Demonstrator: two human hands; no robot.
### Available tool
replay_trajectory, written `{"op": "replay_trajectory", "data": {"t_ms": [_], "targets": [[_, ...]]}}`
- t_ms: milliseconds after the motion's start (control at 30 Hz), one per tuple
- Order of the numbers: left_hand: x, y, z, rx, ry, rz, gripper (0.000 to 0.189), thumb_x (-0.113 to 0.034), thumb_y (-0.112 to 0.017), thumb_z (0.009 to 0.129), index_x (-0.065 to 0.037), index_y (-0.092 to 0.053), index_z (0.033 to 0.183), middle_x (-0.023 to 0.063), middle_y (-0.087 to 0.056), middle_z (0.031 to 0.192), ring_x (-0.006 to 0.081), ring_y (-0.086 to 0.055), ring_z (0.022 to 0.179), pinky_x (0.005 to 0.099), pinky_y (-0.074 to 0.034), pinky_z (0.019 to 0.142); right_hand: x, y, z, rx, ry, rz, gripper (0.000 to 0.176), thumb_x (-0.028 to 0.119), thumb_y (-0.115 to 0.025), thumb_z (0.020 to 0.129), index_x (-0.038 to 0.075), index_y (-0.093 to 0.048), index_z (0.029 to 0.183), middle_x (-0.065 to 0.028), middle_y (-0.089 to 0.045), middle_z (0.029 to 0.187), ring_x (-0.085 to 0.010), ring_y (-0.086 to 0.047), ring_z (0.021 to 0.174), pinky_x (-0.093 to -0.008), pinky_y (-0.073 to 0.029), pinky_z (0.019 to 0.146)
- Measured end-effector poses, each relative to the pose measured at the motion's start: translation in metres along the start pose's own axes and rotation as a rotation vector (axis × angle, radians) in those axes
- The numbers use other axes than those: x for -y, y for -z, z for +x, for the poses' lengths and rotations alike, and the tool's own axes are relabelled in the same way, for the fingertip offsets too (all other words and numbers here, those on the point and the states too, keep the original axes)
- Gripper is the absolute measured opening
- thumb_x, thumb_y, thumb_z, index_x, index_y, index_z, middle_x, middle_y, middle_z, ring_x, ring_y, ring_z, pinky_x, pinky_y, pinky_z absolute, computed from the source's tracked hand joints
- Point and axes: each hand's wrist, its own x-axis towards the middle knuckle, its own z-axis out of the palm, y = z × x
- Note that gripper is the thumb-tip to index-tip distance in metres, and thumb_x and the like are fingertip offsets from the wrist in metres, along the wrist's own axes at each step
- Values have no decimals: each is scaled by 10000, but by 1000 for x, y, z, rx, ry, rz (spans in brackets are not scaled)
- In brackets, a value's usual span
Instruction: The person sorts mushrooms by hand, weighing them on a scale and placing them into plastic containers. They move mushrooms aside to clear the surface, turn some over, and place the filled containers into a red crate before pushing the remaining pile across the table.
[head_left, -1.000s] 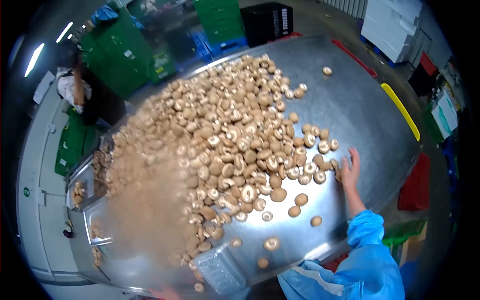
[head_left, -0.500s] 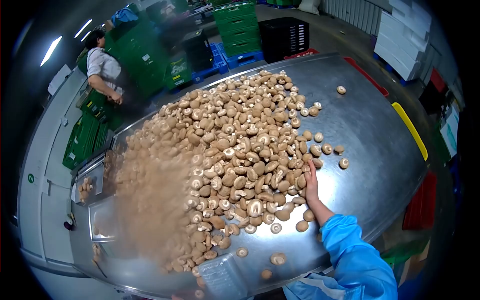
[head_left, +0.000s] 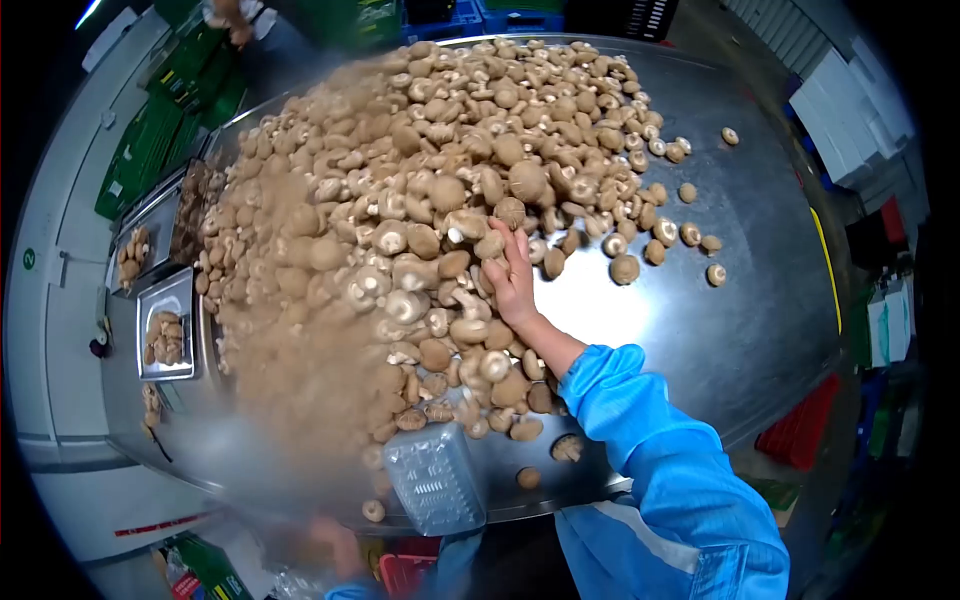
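Note:
My right hand, in a blue sleeve, lies against the near right side of a big heap of brown shiitake mushrooms. Its fingers are stretched out and touch several mushrooms; part of them is hidden among the caps. At the bottom edge, below the table rim, my left hand is smeared by motion, so its fingers cannot be made out. A clear plastic tray sits tilted at the table's near edge, between my hands and touching the heap.
The metal table has loose mushrooms on its right part. On the left, a scale with a steel pan holds several mushrooms. Green crates and part of another person are beyond. A red crate stands at right.
My right hand has moved left into the heap, and mushrooms have shifted with it. My view has tilted down. The blurred left hand now shows at the bottom; the clear tray appears more upright.

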Motion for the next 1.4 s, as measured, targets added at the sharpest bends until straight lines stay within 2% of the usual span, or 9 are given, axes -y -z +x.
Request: {"op": "replay_trajectory", "data": {"t_ms": [133,233,433,500,533,767,933,1200,1400], "targets": [[-28,-1,-32,11,79,29,311,-170,-616,841,116,-610,963,175,-653,929,295,-658,793,415,-533,716,3,-50,7,7,145,-166,619,311,-626,853,101,-463,1412,-249,-398,1403,-404,-377,1326,-419,-273,1120],[-22,-5,-34,-24,-29,6,291,-162,-615,846,109,-605,953,162,-647,917,283,-655,786,404,-534,717,16,-108,17,93,153,55,626,308,-639,849,94,-464,1411,-204,-453,1266,-385,-438,1204,-417,-324,1060],[-34,-5,-47,-76,-7,-85,293,-145,-621,849,121,-591,968,167,-643,927,273,-652,787,386,-533,717,44,-199,43,46,177,211,634,332,-720,810,101,-513,1363,-216,-287,1524,-386,-300,1410,-475,-261,1159],[-48,-10,-59,-93,10,-79,298,-141,-626,847,127,-590,970,174,-646,928,273,-652,785,384,-533,717,21,-253,54,63,475,-7,674,494,-688,800,113,-538,1335,-203,-318,1513,-362,-253,1435,-553,-227,1153],[-64,-11,-67,-105,11,-54,301,-141,-629,846,132,-590,968,180,-648,926,275,-653,782,385,-534,717,55,-252,43,225,286,-24,680,522,-637,819,105,-531,1345,-200,-341,1504,-351,-233,1444,-559,-207,1154],[-65,-3,-65,-28,-142,223,328,-142,-650,830,158,-596,951,200,-666,908,288,-659,761,402,-536,693,100,-315,16,419,41,-34,678,330,-692,776,-26,-504,1322,-211,-335,1494,-370,-251,1422,-562,-167,1145],[-112,-17,-65,-164,249,-29,373,-185,-656,822,167,-613,940,230,-676,923,328,-662,797,430,-524,746,119,-252,-9,458,172,179,524,174,-641,806,-61,-527,1260,-224,-456,1391,-395,-420,1299,-485,-337,1091],[-133,-14,-65,-76,206,44,358,-191,-650,799,151,-663,905,231,-694,909,333,-657,804,425,-508,766,92,10,-85,333,225,-162,430,117,-635,861,52,-554,1279,-224,-458,1420,-372,-459,1315,-420,-413,1058],[-106,-8,-42,51,116,109,310,-175,-623,791,119,-685,869,194,-702,892,305,-648,797,416,-486,768,74,190,-189,64,-146,-651,581,142,-670,837,26,-453,1363,-239,-383,1473,-386,-427,1341,-436,-390,1078]]}}
